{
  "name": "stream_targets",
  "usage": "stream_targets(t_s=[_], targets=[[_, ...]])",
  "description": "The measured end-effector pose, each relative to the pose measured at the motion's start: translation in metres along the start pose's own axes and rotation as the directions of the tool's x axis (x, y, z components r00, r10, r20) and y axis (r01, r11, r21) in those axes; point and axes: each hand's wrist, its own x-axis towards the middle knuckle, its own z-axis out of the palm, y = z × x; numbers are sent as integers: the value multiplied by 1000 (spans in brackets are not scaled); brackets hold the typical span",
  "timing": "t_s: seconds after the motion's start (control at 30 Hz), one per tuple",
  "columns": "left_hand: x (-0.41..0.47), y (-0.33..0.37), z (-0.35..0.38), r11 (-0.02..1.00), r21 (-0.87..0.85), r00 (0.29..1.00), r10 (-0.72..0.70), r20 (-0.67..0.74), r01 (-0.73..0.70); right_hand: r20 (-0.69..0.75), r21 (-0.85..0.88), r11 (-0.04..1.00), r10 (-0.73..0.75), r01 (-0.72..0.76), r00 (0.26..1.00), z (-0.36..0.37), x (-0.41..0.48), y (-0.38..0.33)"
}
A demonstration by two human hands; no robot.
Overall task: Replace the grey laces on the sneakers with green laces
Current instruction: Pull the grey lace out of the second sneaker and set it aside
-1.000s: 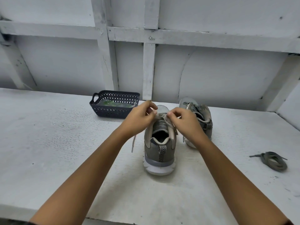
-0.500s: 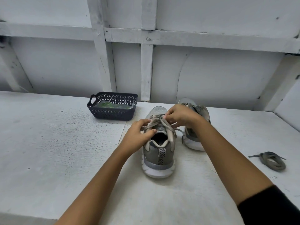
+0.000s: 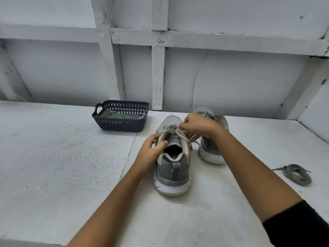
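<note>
A grey sneaker stands heel toward me in the middle of the white table, its grey lace still threaded. My left hand grips the left side of its collar, thumb over the rim. My right hand pinches the lace near the upper eyelets. The second grey sneaker stands just behind and to the right, partly hidden by my right forearm, with no lace visible. A removed grey lace lies coiled at the right. Green laces in a clear wrapper lie in the dark basket.
The dark perforated basket sits at the back left of the shoes, close to the white panelled wall. The white table stretches out wide to the left. Its front edge runs along the bottom left of the view.
My left hand dropped from the lace to the sneaker's collar. My right hand moved forward along the lace toward the toe. The view shifted slightly right.
</note>
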Motion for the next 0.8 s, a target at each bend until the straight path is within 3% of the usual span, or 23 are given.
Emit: stream_targets(t_s=[0.13,0.3,0.37,0.43,0.5,0.57,0.63,0.73,0.8], targets=[[-2,-1,1,1000,0,1000,8,0,-8,-124,-36,998,-54,50,991,2,0,1],[-3,-2,1,998,-32,999,-54,-10,53,-323,-404,912,-217,74,921,7,6,1],[-5,-2,2,996,-67,998,-65,1,65,-286,-320,946,-148,52,947,8,4,3],[-4,-3,3,996,-79,999,-33,16,34,-163,-120,993,-24,4,986,2,3,6],[-3,-3,4,996,-87,999,6,36,-3,-38,-38,999,-9,8,999,-4,-3,4],[-4,-3,3,994,-112,998,25,59,-18,-16,-29,999,-41,41,999,-4,-5,1],[-5,-5,3,991,-134,997,33,63,-24,-82,-17,998,-58,56,995,-3,-2,1],[-6,-5,4,989,-149,999,15,51,-7,-347,73,994,-55,86,936,-10,6,3],[-6,-3,5,987,-160,998,13,57,-4,-400,175,978,-32,111,916,-14,6,3]])
